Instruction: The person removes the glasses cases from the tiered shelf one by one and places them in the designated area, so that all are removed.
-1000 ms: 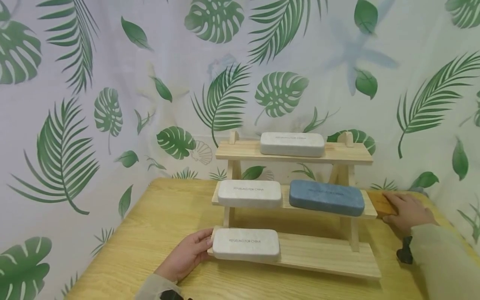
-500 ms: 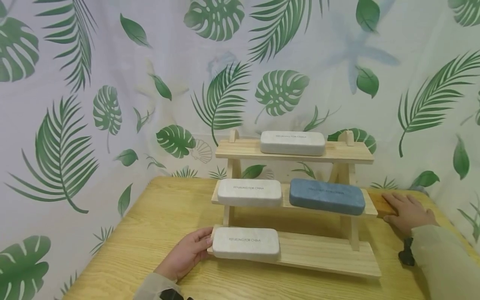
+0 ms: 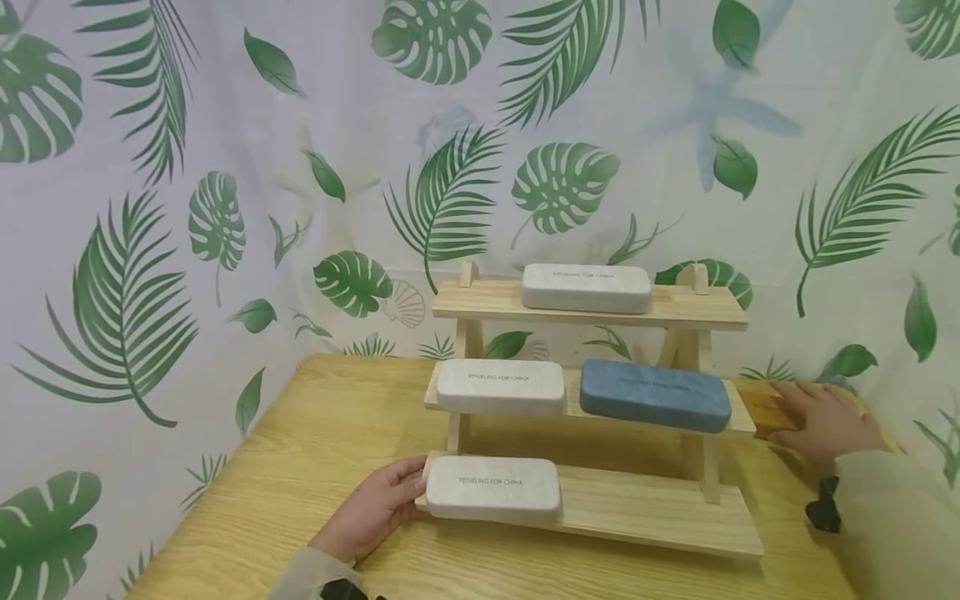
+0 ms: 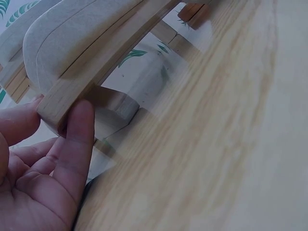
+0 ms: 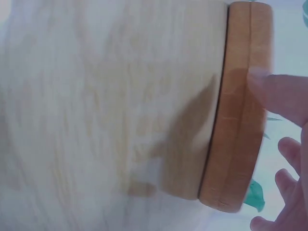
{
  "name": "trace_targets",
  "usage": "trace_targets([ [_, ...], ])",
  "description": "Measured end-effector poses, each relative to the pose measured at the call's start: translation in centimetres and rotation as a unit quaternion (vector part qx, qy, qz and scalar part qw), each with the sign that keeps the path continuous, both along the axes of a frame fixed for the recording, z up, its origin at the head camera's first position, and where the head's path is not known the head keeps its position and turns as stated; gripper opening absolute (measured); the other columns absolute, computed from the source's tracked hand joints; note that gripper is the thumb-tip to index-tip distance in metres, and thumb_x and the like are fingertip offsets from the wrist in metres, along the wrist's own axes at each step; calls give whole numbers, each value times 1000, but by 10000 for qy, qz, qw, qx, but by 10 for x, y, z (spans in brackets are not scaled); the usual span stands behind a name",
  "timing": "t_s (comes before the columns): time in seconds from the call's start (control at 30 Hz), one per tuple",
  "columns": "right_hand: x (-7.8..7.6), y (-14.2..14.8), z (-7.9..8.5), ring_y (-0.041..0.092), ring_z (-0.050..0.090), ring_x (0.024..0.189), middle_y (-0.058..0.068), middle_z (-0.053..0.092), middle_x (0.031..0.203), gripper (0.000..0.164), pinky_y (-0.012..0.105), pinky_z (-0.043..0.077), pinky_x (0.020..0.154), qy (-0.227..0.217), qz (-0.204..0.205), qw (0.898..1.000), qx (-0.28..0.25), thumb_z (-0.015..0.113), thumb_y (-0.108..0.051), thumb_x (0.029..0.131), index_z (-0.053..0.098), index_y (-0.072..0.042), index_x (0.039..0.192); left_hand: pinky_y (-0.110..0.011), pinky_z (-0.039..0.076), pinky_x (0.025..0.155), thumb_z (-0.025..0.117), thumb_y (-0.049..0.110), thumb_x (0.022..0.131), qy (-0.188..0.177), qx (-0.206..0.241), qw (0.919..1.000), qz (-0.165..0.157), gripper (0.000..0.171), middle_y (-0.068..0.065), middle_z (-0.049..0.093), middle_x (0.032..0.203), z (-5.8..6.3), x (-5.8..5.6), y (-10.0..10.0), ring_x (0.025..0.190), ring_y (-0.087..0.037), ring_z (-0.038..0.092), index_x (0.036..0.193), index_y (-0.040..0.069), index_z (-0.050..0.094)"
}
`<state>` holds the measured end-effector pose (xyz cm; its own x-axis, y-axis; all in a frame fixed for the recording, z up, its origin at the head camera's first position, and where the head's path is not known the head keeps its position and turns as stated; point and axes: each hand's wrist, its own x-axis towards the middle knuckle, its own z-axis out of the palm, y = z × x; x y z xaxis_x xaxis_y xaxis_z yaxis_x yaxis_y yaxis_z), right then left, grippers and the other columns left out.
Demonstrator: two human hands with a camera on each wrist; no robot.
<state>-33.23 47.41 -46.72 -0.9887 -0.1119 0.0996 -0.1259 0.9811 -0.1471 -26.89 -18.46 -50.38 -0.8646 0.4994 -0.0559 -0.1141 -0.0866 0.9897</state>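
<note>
Orange-brown oblong case (image 5: pixel 236 125) sits near back right corner of the wood-grain table (image 3: pixel 300 467); only right-wrist view shows its full long side, running top to bottom there. Right hand (image 3: pixel 828 425): fingers spread, thumb over case; slid slightly rightward since last frame. Left hand (image 3: pixel 378 508) pinches pale-wood three-tier rack (image 3: pixel 652 508), bottom shelf's left end, unmoved.

Rack (image 3: pixel 708 467) on table (image 3: pixel 322 433), cases (image 3: pixel 500 387) on its tiers (image 3: pixel 660 508), another case (image 3: pixel 765 407) at right
</note>
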Motion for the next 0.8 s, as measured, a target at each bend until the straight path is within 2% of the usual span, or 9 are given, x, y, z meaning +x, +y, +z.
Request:
trace_targets([
  [0.13, 3, 4, 6, 66, 25, 129, 38, 32, 147, 105, 85, 34, 83, -18, 90, 9996, 251, 69, -68, 84, 28, -6, 157, -39, 53, 97, 51, 18, 108, 32, -16, 10000, -18, 58, -25, 43, 151, 2, 0, 0, 123, -28, 58, 155, -10, 28],
  [0.37, 13, -2, 22, 65, 20, 132, 42, 24, 149, 112, 86, 29, 86, -116, -101, 9997, 173, 60, -79, 83, 23, -5, 159, -40, 53, 97, 53, 19, 108, 54, -41, 10000, 16, 61, -26, 42, 151, 2, 2, 0, 123, -28, 58, 154, -11, 28],
  [0.57, 20, -11, 35, 70, 21, 129, 44, 21, 150, 109, 85, 27, 92, 294, -9, 9994, 156, 66, -69, 86, 16, -8, 162, -40, 52, 97, 53, 19, 108, 33, 0, 10000, -1, 62, -26, 42, 151, 2, 2, 1, 123, -28, 58, 154, -12, 27],
  [0.8, 34, -25, 56, 70, 22, 128, 45, 19, 151, 111, 84, 24, 94, 490, 193, 9984, 215, 71, -64, 86, 11, -11, 164, -38, 53, 97, 52, 18, 108, 49, 34, 10000, -37, 62, -27, 42, 151, 5, 4, 1, 121, -26, 59, 154, -13, 25],
])
